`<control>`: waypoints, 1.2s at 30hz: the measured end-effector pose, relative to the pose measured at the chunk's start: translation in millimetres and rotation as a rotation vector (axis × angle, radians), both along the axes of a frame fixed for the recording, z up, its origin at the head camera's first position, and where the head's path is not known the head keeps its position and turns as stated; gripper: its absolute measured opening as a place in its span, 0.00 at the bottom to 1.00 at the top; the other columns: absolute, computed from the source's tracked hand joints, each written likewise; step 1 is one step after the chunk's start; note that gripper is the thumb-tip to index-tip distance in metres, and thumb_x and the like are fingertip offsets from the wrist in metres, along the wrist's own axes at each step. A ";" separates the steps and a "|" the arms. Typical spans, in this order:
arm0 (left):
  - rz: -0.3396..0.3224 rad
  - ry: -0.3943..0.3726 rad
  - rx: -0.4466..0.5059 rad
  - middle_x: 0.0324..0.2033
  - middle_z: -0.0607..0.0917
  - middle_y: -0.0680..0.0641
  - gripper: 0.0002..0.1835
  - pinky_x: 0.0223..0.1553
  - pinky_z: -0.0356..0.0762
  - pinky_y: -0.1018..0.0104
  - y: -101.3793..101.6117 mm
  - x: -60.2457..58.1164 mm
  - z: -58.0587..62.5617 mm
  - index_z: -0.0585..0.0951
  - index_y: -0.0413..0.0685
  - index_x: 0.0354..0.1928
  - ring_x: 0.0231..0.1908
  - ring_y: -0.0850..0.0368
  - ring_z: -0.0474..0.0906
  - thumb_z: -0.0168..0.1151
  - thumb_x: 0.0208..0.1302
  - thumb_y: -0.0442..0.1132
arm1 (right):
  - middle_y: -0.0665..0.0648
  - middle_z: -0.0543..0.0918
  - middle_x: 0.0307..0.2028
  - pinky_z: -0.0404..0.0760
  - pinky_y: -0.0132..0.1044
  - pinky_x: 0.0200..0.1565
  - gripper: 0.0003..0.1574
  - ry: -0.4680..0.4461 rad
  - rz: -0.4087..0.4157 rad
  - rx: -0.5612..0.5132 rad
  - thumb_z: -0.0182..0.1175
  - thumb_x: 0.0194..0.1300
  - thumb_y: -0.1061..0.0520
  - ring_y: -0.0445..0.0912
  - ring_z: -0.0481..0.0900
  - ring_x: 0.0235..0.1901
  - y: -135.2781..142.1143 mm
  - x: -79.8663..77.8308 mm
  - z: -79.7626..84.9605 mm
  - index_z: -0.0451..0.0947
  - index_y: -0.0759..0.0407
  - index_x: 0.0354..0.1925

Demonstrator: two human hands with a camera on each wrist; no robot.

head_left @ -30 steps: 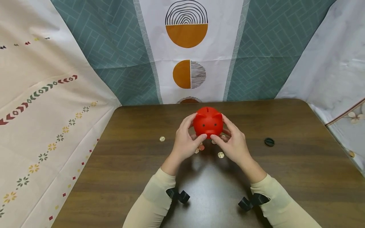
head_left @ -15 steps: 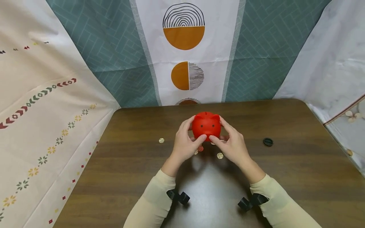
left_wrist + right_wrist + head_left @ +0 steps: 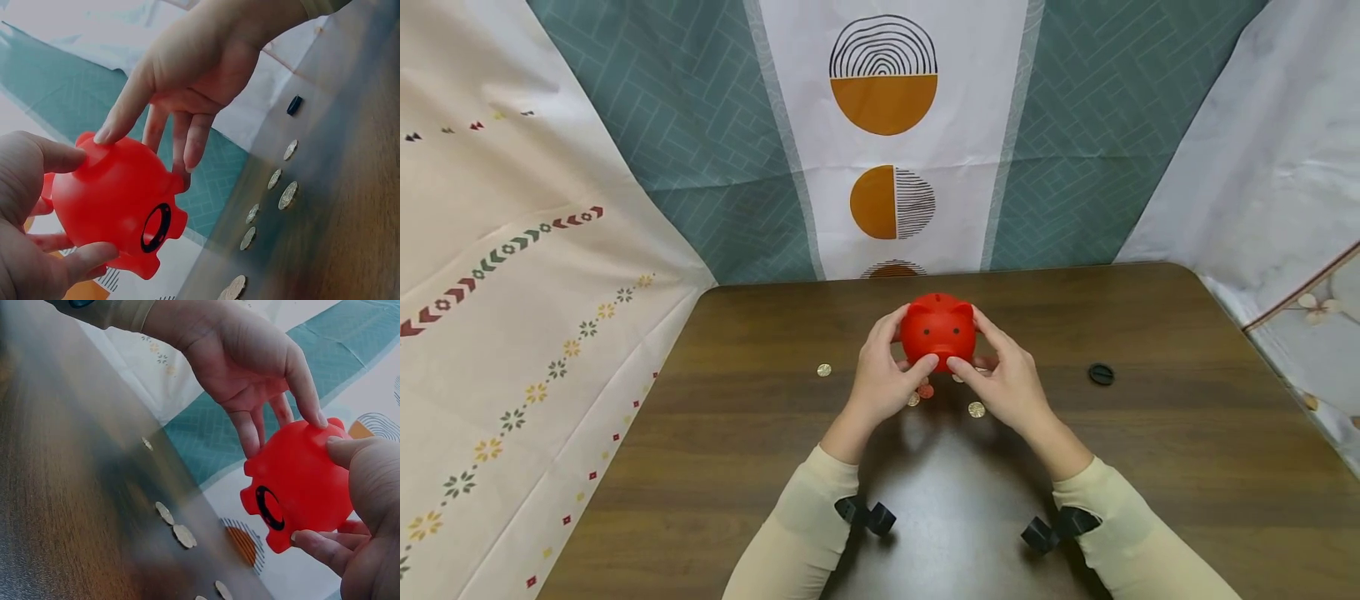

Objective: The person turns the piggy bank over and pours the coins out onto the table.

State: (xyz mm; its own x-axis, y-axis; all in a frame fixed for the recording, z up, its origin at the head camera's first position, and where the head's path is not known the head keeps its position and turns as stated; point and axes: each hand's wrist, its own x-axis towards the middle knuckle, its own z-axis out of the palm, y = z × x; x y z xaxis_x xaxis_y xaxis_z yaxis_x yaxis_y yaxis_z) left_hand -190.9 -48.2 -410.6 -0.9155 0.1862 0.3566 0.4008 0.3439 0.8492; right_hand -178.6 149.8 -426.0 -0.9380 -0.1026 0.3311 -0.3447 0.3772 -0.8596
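Between my two hands is a red piggy bank [image 3: 937, 329], its face with two small dark eyes towards me and the coin slot on top. My left hand [image 3: 882, 375] grips one side, thumb by the snout. On the other side my right hand [image 3: 1006, 377] grips it the same way. Both wrist views show it held above the table, with an open black-rimmed hole [image 3: 155, 227] in its underside. Several coins lie below and near it, among them a gold coin [image 3: 976, 409] and a copper one [image 3: 926, 391].
A round black plug [image 3: 1101, 374] lies on the wooden table [image 3: 715, 467] to the right. One gold coin [image 3: 823, 370] sits apart to the left. Patterned cloths [image 3: 722, 150] hang behind and beside the table.
The piggy bank has come slightly lower and tipped, so its top slot shows less. Both hands keep hold of it. The coins and plug stay in place.
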 end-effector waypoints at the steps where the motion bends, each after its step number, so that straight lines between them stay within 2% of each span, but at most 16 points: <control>1: -0.001 -0.006 0.002 0.61 0.70 0.53 0.38 0.39 0.83 0.60 -0.1 0.2 0.0 0.64 0.53 0.69 0.53 0.54 0.70 0.69 0.56 0.42 | 0.52 0.70 0.65 0.83 0.35 0.36 0.48 -0.001 0.002 0.000 0.69 0.58 0.46 0.47 0.86 0.34 0.4 -0.4 -0.4 0.58 0.39 0.72; 7: -0.020 -0.013 -0.004 0.62 0.69 0.51 0.39 0.39 0.83 0.61 -0.8 0.3 0.8 0.64 0.53 0.69 0.55 0.49 0.71 0.70 0.56 0.42 | 0.55 0.71 0.64 0.84 0.35 0.36 0.48 0.023 0.007 0.013 0.70 0.57 0.47 0.48 0.86 0.34 3.0 -0.6 0.1 0.59 0.40 0.72; 13: -0.034 0.005 -0.037 0.61 0.69 0.52 0.41 0.39 0.83 0.58 -10.6 0.4 0.6 0.63 0.54 0.69 0.54 0.47 0.72 0.72 0.55 0.40 | 0.52 0.72 0.63 0.84 0.39 0.38 0.48 0.057 0.011 0.046 0.70 0.57 0.47 0.47 0.86 0.35 -2.0 2.7 1.5 0.59 0.37 0.71; 20: -0.079 -0.021 -0.058 0.61 0.69 0.40 0.42 0.42 0.81 0.49 -29.4 29.5 37.3 0.61 0.38 0.69 0.55 0.41 0.74 0.70 0.54 0.29 | 0.50 0.72 0.62 0.84 0.37 0.36 0.48 0.131 0.025 0.077 0.71 0.56 0.50 0.46 0.85 0.38 -23.2 7.5 -2.2 0.60 0.38 0.71; 24: -0.076 -0.030 -0.064 0.62 0.68 0.41 0.43 0.44 0.80 0.46 -44.0 23.8 22.4 0.61 0.42 0.70 0.56 0.40 0.73 0.71 0.53 0.29 | 0.52 0.72 0.63 0.84 0.38 0.36 0.49 0.144 0.048 0.079 0.72 0.56 0.51 0.48 0.86 0.39 -33.7 9.5 -2.9 0.61 0.42 0.71; 29: -0.047 -0.027 -0.083 0.62 0.68 0.48 0.44 0.43 0.82 0.52 -60.9 12.7 1.0 0.61 0.51 0.68 0.57 0.42 0.73 0.74 0.51 0.33 | 0.52 0.72 0.63 0.84 0.38 0.36 0.48 0.155 0.070 0.068 0.71 0.56 0.51 0.51 0.85 0.42 -47.0 9.3 -4.3 0.61 0.46 0.71; 33: -0.049 0.001 -0.101 0.60 0.68 0.50 0.43 0.42 0.82 0.51 -69.3 7.0 -3.9 0.62 0.53 0.67 0.56 0.42 0.73 0.74 0.51 0.34 | 0.50 0.69 0.64 0.84 0.34 0.37 0.48 0.148 0.060 0.061 0.71 0.56 0.52 0.50 0.84 0.44 -57.3 7.0 -6.9 0.60 0.46 0.71; 36: -0.062 0.028 -0.122 0.60 0.68 0.48 0.43 0.42 0.81 0.49 -74.5 1.7 -5.8 0.61 0.51 0.66 0.57 0.40 0.73 0.74 0.51 0.32 | 0.50 0.68 0.65 0.84 0.36 0.35 0.48 0.131 0.050 0.045 0.71 0.56 0.54 0.50 0.84 0.43 -65.0 3.6 -9.8 0.60 0.47 0.71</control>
